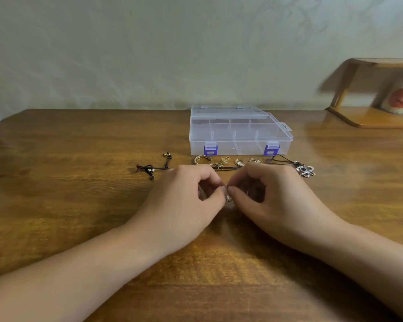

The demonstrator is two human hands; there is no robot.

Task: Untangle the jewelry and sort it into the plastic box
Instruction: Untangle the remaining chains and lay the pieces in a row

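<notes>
Both hands' fingers pinch a small ring.

I am seeing the left hand and right hand pinching a small ring before the closed plastic box.

- The plastic box sits just above the frame's centre, clear with inner dividers, its lid shut and two purple latches on the near side.
- A row of jewelry lies just below the box: a gold ring-like band, a tangled gold chain, and two small gold pieces to its right.
- A black cord with small silver beads lies left of centre.
- Another black cord runs right to a silver pendant.
- A small silvery piece hangs at the centre, pinched between fingers; its form is too small to tell.
</notes>
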